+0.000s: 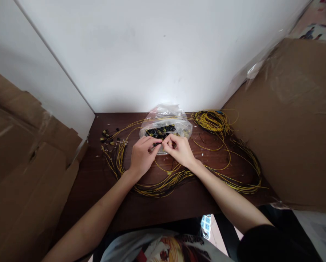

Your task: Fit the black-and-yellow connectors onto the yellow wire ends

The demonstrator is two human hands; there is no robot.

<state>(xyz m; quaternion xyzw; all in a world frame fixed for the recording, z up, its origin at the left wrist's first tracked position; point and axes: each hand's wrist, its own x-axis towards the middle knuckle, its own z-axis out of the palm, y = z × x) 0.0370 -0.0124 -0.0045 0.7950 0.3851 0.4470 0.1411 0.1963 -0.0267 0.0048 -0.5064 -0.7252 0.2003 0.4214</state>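
My left hand (pixel 144 154) is closed in a pinch on a small black connector (pixel 157 144) over the middle of the table. My right hand (pixel 179 150) pinches right beside it, fingertips meeting the left ones, on what looks like the end of a thin yellow wire. The tips hide most of that contact. Just behind both hands lies a clear plastic bag (pixel 165 111) holding many black and yellow small parts (pixel 160 130). Beneath my wrists, a long bundle of yellow and black wires (pixel 157 190) curves across the dark wooden table (pixel 141 213).
A coil of yellow wire (pixel 212 122) lies at the back right. Loose small connectors (pixel 105 135) are scattered at the back left. Cardboard stands on the left (pixel 23 163) and on the right (pixel 294 127), with a white wall (pixel 152 54) behind.
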